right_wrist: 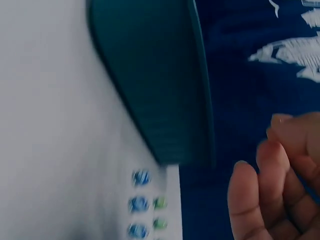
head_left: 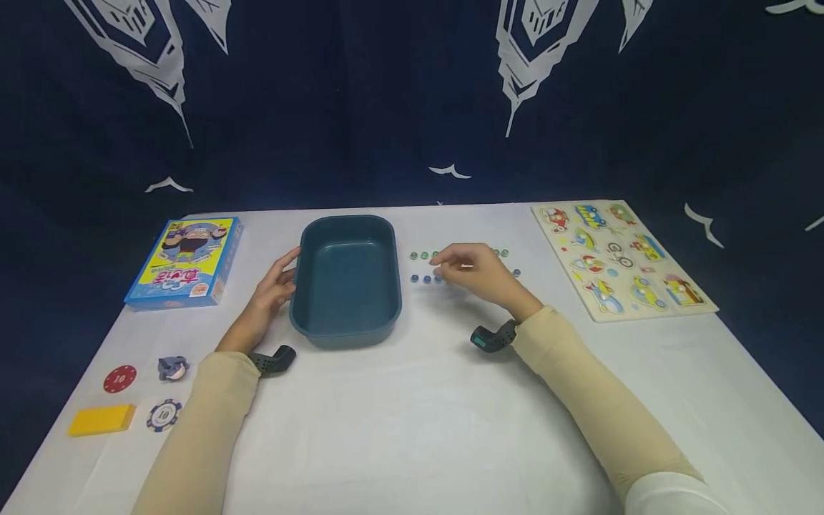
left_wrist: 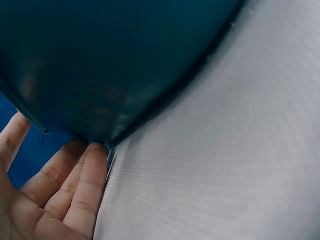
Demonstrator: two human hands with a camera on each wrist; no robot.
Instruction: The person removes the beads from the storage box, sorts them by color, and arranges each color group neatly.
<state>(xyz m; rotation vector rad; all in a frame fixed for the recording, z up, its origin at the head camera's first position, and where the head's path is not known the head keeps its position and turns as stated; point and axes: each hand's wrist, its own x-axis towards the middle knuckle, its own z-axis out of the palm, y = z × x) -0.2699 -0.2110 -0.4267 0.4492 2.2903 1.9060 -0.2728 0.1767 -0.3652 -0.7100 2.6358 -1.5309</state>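
A dark teal plastic basin (head_left: pixel 345 336) stands in the middle of the table. My left hand (head_left: pixel 260 307) is at its left side, fingertips (left_wrist: pixel 97 152) against the outer wall low down and the fingers fairly straight. Over two short rows of small glass marbles, green ones (head_left: pixel 414 255) behind blue ones (head_left: pixel 415 278), hovers my right hand (head_left: pixel 479 275). Its thumb and index fingertips come together, the other fingers bent; I cannot tell whether something small is between them. That hand hides the middle of both rows. In the right wrist view several blue marbles (right_wrist: pixel 138 204) lie beside the basin.
A blue and yellow box (head_left: pixel 183 265) lies at the back left, a picture puzzle board (head_left: pixel 621 261) at the back right. Near my left forearm are a red chip (head_left: pixel 119 379), a small shark figure (head_left: pixel 172 368), a yellow block (head_left: pixel 101 420) and a white-and-blue chip (head_left: pixel 164 415).
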